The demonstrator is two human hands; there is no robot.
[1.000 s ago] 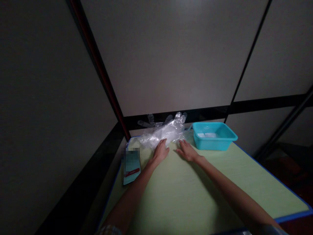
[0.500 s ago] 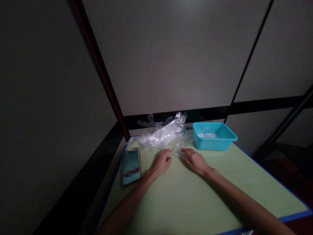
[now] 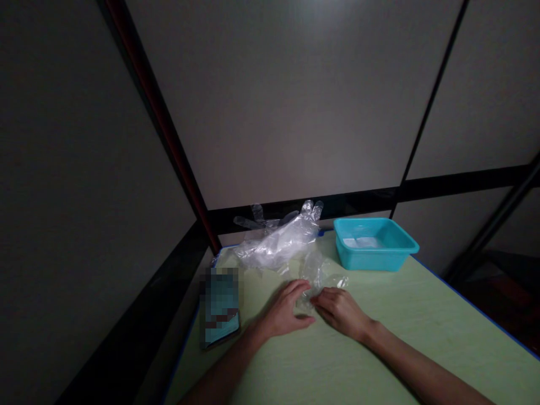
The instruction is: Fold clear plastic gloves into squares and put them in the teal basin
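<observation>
A clear disposable plastic glove (image 3: 314, 270) lies loosely spread on the table, just beyond my hands. My right hand (image 3: 341, 310) is closed, its fingertips pinching the near edge of this glove. Beside it, my left hand (image 3: 289, 312) is open, thumb and fingers apart, with the fingertips close to the same edge; whether they touch it I cannot tell. Behind them sits a crumpled pile of clear plastic gloves (image 3: 276, 244), some of its empty fingers sticking up against the wall.
On the right at the back stands a turquoise plastic basin (image 3: 371, 260) with something whitish inside. A phone (image 3: 220, 309), its screen blurred, is at the table's left side. The pale green table (image 3: 320, 371) has a blue edge and meets panelled walls (image 3: 295, 112).
Both hands have come nearer to me and closer together. The single glove has been drawn away from the pile with my right hand, whose fingers have closed on it.
</observation>
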